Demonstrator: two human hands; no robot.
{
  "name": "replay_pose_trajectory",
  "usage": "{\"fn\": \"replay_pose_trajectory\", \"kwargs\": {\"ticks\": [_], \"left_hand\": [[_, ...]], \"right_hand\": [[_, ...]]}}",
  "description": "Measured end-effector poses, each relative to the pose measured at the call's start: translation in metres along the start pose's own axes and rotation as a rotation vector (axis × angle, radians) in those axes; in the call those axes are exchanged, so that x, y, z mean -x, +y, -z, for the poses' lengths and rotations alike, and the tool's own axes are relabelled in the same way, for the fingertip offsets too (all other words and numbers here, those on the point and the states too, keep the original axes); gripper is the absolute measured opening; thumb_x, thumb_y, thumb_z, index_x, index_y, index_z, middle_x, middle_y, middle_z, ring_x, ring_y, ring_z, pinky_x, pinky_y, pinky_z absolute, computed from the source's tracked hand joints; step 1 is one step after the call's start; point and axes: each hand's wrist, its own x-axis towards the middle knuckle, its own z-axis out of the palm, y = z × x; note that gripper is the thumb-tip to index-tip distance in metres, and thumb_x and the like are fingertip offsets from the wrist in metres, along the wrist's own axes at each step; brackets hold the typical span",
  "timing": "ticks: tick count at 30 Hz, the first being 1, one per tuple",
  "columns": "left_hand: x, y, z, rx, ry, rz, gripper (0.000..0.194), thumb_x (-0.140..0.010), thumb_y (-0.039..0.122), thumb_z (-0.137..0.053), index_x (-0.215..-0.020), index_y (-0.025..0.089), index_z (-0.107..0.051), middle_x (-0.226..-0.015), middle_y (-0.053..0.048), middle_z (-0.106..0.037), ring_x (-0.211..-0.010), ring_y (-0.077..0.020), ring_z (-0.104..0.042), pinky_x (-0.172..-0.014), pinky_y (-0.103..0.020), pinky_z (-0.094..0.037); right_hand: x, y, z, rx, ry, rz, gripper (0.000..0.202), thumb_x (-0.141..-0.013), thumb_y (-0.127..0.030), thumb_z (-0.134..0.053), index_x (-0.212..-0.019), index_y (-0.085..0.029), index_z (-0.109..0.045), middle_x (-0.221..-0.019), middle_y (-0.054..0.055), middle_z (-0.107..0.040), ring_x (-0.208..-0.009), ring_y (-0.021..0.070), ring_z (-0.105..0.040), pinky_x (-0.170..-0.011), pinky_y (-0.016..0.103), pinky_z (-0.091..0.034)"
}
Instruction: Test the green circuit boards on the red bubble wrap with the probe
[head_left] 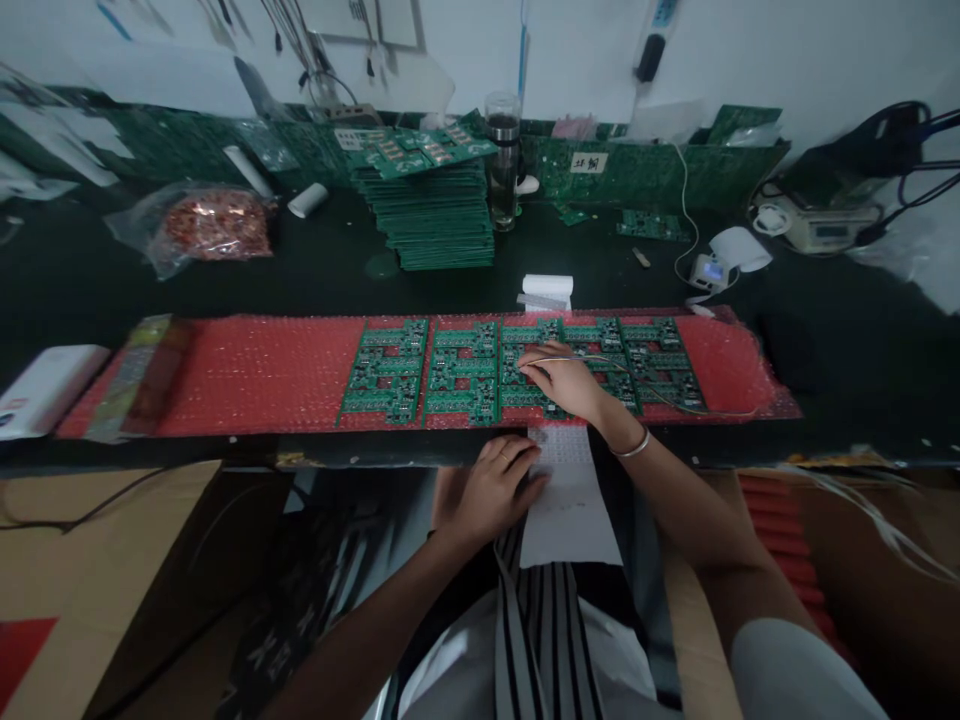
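Five green circuit-board panels (pixel 457 369) lie in a row on red bubble wrap (pixel 255 370): two left of the fingertips of the right hand (pixel 562 380), one directly under them, two to their right. Those fingers pinch a slim wire-like tool (pixel 589 357). Below them, the left hand (pixel 495 487) curls loosely beside a white paper strip (pixel 570 520); whether it grips the paper cannot be told. The panels look light, stiff and fragile, best held by their outer edges.

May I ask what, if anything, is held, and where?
The right hand seemingly holds a thin wire near its left end; I cannot tell for the left hand.
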Motion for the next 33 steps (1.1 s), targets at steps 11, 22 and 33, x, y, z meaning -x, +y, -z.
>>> {"fn": "replay_pose_trajectory", "kwargs": {"ticks": [11,22,33], "left_hand": [[0.008,-0.004,-0.006,-0.07,-0.038,-0.072,0.042,-0.096,0.035,-0.057,-0.134,0.016,-0.055,-0.134,-0.014,-0.062,-0.125,-0.0261,-0.058,-0.103,-0.044,-0.05],[0.013,0.0,-0.014,-0.235,-0.163,-0.071,0.045,-0.101,0.032,-0.045,-0.141,0.013,-0.049,-0.148,-0.013,-0.051,-0.139,-0.0265,-0.045,-0.112,-0.045,-0.041],[0.011,-0.008,-0.012,0.019,0.062,-0.032,0.022,-0.095,0.023,-0.059,-0.116,0.019,-0.067,-0.12,-0.007,-0.071,-0.118,-0.0224,-0.063,-0.096,-0.041,-0.053]], "right_hand": [[-0.002,-0.005,0.003,0.042,-0.026,-0.01,0.023,-0.1,-0.026,-0.048,-0.092,-0.024,-0.07,-0.095,0.003,-0.071,-0.095,0.0227,-0.057,-0.091,0.039,-0.043],[0.0,0.002,-0.008,-0.01,0.004,-0.083,0.021,-0.099,-0.029,-0.052,-0.097,-0.021,-0.072,-0.103,0.006,-0.072,-0.106,0.0229,-0.062,-0.102,0.039,-0.044],[0.002,0.002,-0.008,-0.046,0.021,-0.081,0.023,-0.1,-0.029,-0.05,-0.097,-0.024,-0.072,-0.101,0.003,-0.073,-0.105,0.0228,-0.062,-0.102,0.041,-0.044]]}}
